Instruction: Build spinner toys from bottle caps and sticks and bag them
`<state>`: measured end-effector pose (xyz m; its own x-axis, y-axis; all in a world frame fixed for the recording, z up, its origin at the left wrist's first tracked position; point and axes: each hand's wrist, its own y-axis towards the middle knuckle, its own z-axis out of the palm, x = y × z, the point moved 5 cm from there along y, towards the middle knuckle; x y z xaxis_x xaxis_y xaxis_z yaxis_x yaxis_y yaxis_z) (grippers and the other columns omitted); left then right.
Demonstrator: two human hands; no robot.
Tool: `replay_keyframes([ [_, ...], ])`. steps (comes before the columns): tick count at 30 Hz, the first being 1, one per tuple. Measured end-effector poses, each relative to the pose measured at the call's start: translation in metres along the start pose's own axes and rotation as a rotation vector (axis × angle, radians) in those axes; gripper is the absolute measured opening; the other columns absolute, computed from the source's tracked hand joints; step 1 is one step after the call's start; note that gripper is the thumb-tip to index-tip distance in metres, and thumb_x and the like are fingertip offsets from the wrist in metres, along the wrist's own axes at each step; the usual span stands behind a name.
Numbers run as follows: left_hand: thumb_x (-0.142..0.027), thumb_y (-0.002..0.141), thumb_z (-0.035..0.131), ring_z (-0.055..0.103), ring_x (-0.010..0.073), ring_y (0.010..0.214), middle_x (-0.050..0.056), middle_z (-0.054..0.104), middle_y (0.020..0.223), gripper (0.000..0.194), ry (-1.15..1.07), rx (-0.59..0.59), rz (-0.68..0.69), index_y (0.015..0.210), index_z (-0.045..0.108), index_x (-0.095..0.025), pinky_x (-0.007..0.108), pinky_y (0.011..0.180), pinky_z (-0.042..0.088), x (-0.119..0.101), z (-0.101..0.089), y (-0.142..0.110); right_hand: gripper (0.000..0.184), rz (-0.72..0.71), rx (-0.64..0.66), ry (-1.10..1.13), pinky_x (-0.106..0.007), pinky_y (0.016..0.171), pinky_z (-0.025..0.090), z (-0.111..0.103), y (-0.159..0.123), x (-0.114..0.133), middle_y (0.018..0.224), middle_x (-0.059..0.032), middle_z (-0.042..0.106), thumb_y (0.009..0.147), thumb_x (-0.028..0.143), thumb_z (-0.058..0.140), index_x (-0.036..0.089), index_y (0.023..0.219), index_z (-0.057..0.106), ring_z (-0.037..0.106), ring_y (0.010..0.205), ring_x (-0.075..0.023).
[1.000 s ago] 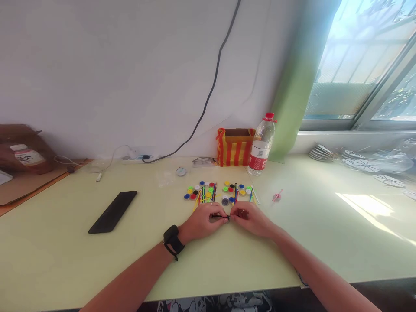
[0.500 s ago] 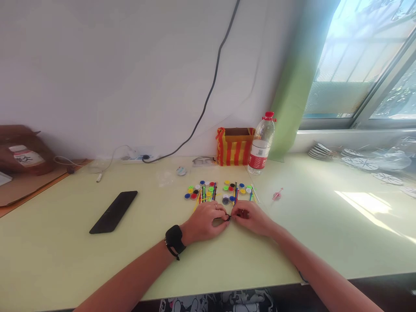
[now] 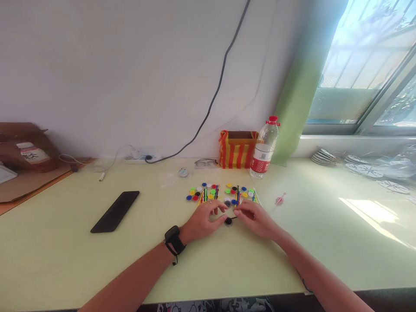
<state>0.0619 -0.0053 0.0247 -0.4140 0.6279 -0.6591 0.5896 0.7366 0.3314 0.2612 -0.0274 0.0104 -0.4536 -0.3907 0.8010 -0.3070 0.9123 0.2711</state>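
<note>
A small black disc with a clear rim (image 3: 228, 221) lies on the table between my hands. My left hand (image 3: 204, 220) is beside it, thumb and fingers apart, the thumb tip at the disc's left edge. With thumb and fingertips my right hand (image 3: 255, 218) pinches a thin black stick (image 3: 234, 217), whose free end points to the disc; whether the two touch I cannot tell. Just beyond my hands lie several coloured discs (image 3: 195, 198) in two groups, with thin coloured sticks (image 3: 206, 193) among them. My hands partly hide the nearer pieces.
A dark flat slab (image 3: 115, 211) lies at left. Behind the discs stand a red-and-yellow striped box (image 3: 237, 151) and a water bottle (image 3: 263, 149). A small pink item (image 3: 280, 199) lies to the right; patterned white discs (image 3: 364, 170) and plastic bags are at far right.
My left fingers have parted from the black disc, which now shows on the table. My right hand has drawn slightly right with the stick. The view has shifted a little.
</note>
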Motion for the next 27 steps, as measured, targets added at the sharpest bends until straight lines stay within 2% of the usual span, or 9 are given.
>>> replay_keyframes([
  [2,-0.033,0.095,0.064,0.064,0.0214,0.096,0.003,0.071,0.107,0.018,0.007,-0.051,0.02,0.112,0.069,-0.027,0.037,0.087,0.052,-0.002,-0.002,0.001,0.051,-0.033,0.039,0.069,-0.029,0.057,0.038,-0.002,0.001,0.006,0.07,-0.0002,0.047,0.1,0.05,0.052,0.019,0.059,0.056,0.043,0.06,-0.013],
  [4,-0.033,0.096,0.063,0.063,0.0233,0.107,0.004,0.07,0.112,0.018,0.024,-0.134,0.046,0.113,0.069,-0.028,0.04,0.098,0.049,-0.004,-0.007,0.002,0.058,-0.042,0.026,0.125,-0.029,0.059,0.038,-0.007,0.001,0.008,0.066,0.0004,0.043,0.101,0.052,0.05,0.019,0.053,0.045,0.042,0.061,-0.0133],
  [7,-0.032,0.097,0.064,0.06,0.0244,0.117,0.004,0.068,0.116,0.018,0.038,-0.206,0.067,0.114,0.068,-0.029,0.043,0.105,0.046,-0.005,-0.013,0.002,0.049,-0.01,-0.006,0.136,-0.029,0.058,0.036,-0.009,0.002,0.004,0.068,0.0011,0.046,0.099,0.051,0.054,0.02,0.062,0.05,0.041,0.061,-0.0131],
  [12,-0.032,0.097,0.064,0.061,0.0236,0.113,0.003,0.068,0.113,0.016,0.041,-0.166,0.057,0.112,0.069,-0.029,0.042,0.103,0.048,-0.004,-0.01,0.001,0.025,0.001,0.034,0.074,-0.027,0.054,0.032,0.002,0.0,0.0,0.071,0.0034,0.048,0.095,0.046,0.063,0.022,0.102,0.065,0.038,0.059,-0.0124],
  [16,-0.031,0.097,0.063,0.06,0.0234,0.114,0.003,0.067,0.113,0.016,0.048,-0.18,0.065,0.112,0.069,-0.029,0.042,0.103,0.047,-0.004,-0.009,0.001,0.045,-0.046,-0.017,0.032,-0.029,0.055,0.029,0.001,0.0,0.004,0.07,0.0018,0.041,0.098,0.047,0.056,0.019,0.064,0.049,0.036,0.06,-0.0123],
  [19,-0.03,0.097,0.063,0.059,0.0238,0.115,0.004,0.067,0.114,0.015,0.048,-0.193,0.068,0.111,0.069,-0.029,0.043,0.104,0.047,-0.004,-0.01,0.001,0.052,-0.05,-0.092,0.051,-0.029,0.056,0.029,-0.007,0.002,0.004,0.068,0.002,0.039,0.099,0.048,0.055,0.02,0.059,0.036,0.035,0.06,-0.0123],
  [22,-0.031,0.097,0.063,0.058,0.0245,0.117,0.004,0.066,0.115,0.015,0.046,-0.211,0.067,0.111,0.069,-0.029,0.044,0.105,0.046,-0.004,-0.011,0.001,0.041,-0.037,-0.082,0.029,-0.028,0.056,0.031,-0.008,0.002,0.002,0.068,0.0019,0.045,0.098,0.047,0.057,0.02,0.067,0.049,0.037,0.059,-0.0127],
  [24,-0.031,0.097,0.064,0.058,0.0246,0.117,0.005,0.066,0.116,0.016,0.042,-0.209,0.058,0.112,0.069,-0.029,0.044,0.105,0.046,-0.003,-0.011,0.001,0.025,-0.033,-0.045,-0.007,-0.028,0.056,0.034,-0.004,0.001,0.002,0.073,0.0008,0.053,0.096,0.044,0.059,0.021,0.089,0.065,0.042,0.06,-0.0135],
  [27,-0.031,0.096,0.064,0.059,0.0238,0.115,0.004,0.066,0.115,0.016,0.037,-0.187,0.047,0.112,0.069,-0.029,0.043,0.105,0.046,-0.004,-0.01,0.001,0.027,-0.051,0.023,-0.069,-0.029,0.064,0.044,0.003,-0.001,0.004,0.092,-0.0037,0.061,0.093,0.038,0.065,0.026,0.116,0.07,0.055,0.074,-0.0167],
])
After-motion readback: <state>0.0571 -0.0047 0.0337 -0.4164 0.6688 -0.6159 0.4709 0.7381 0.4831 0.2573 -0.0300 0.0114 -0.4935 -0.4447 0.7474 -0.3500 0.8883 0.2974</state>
